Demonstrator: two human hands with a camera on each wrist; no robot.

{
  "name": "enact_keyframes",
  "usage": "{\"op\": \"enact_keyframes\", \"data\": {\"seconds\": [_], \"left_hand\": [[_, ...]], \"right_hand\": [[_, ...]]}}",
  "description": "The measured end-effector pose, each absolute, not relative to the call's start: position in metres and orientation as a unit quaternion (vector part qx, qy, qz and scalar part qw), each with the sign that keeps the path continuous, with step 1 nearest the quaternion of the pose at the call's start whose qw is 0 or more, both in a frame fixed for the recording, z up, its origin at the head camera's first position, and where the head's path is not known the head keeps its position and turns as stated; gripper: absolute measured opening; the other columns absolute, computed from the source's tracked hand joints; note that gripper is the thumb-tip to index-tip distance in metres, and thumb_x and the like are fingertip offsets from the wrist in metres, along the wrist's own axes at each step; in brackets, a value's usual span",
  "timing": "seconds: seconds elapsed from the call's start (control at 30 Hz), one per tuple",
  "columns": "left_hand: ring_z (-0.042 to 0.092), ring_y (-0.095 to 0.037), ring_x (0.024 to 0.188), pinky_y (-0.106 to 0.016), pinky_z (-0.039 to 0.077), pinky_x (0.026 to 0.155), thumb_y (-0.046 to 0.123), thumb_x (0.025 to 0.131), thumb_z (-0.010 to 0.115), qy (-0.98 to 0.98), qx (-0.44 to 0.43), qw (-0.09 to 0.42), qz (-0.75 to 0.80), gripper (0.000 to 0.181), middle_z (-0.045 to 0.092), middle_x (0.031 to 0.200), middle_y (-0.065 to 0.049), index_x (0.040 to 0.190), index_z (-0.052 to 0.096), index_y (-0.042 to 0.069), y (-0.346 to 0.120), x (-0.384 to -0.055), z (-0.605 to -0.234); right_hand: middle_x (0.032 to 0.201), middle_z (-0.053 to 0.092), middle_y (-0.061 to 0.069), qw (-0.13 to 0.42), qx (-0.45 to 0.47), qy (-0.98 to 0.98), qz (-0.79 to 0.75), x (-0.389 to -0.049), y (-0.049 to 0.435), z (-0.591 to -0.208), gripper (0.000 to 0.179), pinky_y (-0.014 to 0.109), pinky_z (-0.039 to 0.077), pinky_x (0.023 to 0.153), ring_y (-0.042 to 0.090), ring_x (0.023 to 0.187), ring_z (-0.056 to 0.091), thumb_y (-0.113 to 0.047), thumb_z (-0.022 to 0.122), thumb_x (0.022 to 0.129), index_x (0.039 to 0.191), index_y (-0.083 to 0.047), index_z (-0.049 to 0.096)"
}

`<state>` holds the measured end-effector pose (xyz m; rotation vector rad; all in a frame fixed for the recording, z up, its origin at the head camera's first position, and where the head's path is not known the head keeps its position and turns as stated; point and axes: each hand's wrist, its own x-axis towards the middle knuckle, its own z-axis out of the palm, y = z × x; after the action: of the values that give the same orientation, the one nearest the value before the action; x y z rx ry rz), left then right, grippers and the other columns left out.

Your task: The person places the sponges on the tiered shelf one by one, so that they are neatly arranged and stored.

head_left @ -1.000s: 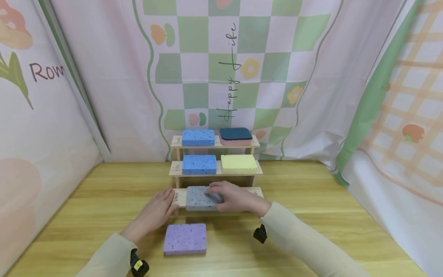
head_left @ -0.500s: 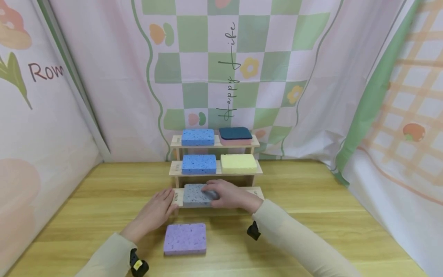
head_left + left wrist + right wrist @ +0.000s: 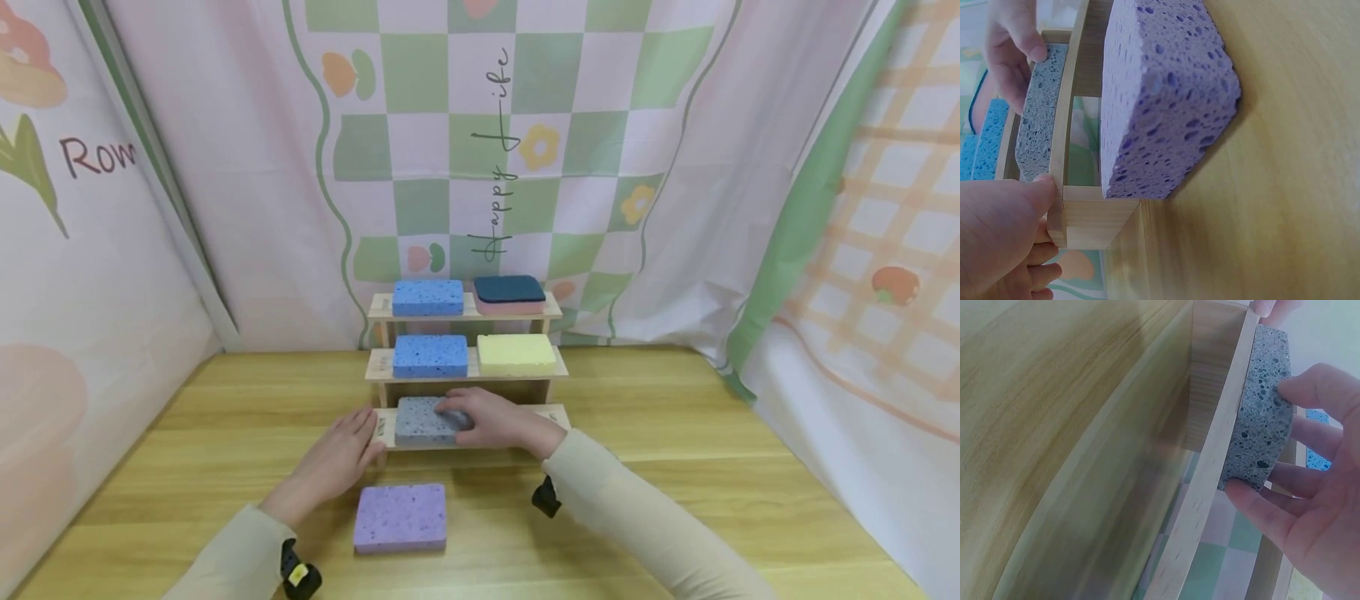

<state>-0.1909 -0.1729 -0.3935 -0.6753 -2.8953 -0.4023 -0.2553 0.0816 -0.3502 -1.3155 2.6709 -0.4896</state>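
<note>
A grey speckled sponge (image 3: 422,420) lies flat on the lowest step of a tiered wooden shelf (image 3: 555,414). My right hand (image 3: 495,419) holds this sponge at its right end, fingers over its top and thumb at its front edge; the right wrist view shows the fingertips (image 3: 1286,390) against it. At the left end of the same step, my left hand (image 3: 341,450) grips the board, with the thumb (image 3: 1041,187) on its front edge and the other fingers partly curled beside its end. A purple sponge (image 3: 401,518) lies on the table in front of the shelf.
Blue sponges (image 3: 428,297) sit on the left of the upper two steps. A yellow sponge (image 3: 517,355) is on the middle step's right, and a pink sponge with a dark top (image 3: 510,293) above it. Patterned curtains (image 3: 600,208) enclose the wooden table (image 3: 675,450).
My right hand has slid the grey sponge slightly left and back on the lowest step, with little movement in the last half second. The left hand has stayed in place.
</note>
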Motion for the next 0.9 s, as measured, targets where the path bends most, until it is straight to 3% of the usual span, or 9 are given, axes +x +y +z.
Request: {"op": "enact_keyframes", "data": {"seconds": [0.5,0.9], "left_hand": [[0.031,-0.043,0.127,-0.052,0.023,0.105,0.025,0.099,0.044,-0.963,-0.225,0.074,-0.13,0.053,0.033,0.138,-0.03,0.132,0.037,-0.015,-0.1731,-0.1912,-0.3942],[0.029,-0.042,0.128,-0.052,0.022,0.105,0.026,0.099,0.043,-0.962,-0.225,0.073,-0.135,0.053,0.031,0.139,-0.029,0.133,0.035,-0.014,-0.173,-0.1915,-0.3947]], "right_hand": [[0.134,0.044,0.018,0.054,-0.445,0.88,-0.156,-0.2568,0.0814,-0.3492,0.043,0.04,0.038,0.099,0.029,0.124,0.04,-0.012,0.061,0.085,0.127,-0.009,0.054],[0.138,0.039,0.019,0.042,-0.446,0.881,-0.15,-0.2534,0.0833,-0.3462,0.043,0.042,0.035,0.101,0.031,0.128,0.034,-0.012,0.062,0.084,0.126,-0.008,0.054]]}}
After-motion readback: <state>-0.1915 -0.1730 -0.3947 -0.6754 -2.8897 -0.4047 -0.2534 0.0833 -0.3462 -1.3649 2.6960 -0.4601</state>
